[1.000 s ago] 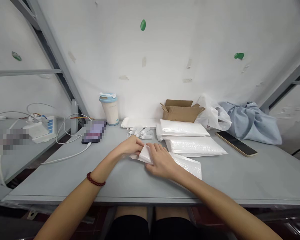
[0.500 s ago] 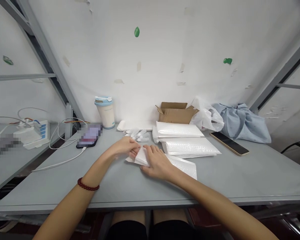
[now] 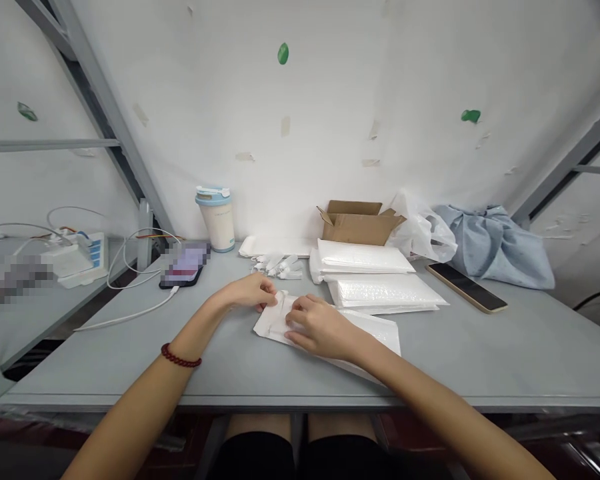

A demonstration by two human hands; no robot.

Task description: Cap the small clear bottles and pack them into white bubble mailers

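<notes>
A white bubble mailer (image 3: pixel 375 331) lies flat on the grey table (image 3: pixel 130 360) in front of me. My left hand (image 3: pixel 253 291) pinches its left end near the flap, fingers curled. My right hand (image 3: pixel 320 327) rests on top of the mailer with fingers bent, pressing it down. Just beyond the hands lies a small heap of little white plastic pieces (image 3: pixel 277 265). Two stacks of white bubble mailers (image 3: pixel 375 277) sit to the right of the hands.
A lidded cup (image 3: pixel 217 218) and an open cardboard box (image 3: pixel 357 223) stand by the wall. A phone on a cable (image 3: pixel 183 265) lies left, another phone (image 3: pixel 467 287) right, near a white plastic bag (image 3: pixel 420 233) and blue cloth (image 3: pixel 495 243). A power strip (image 3: pixel 75 257) sits far left.
The raised, folded end of the mailer has been laid down flat on the table. My right hand has shifted slightly over it; my left hand stays at the left end.
</notes>
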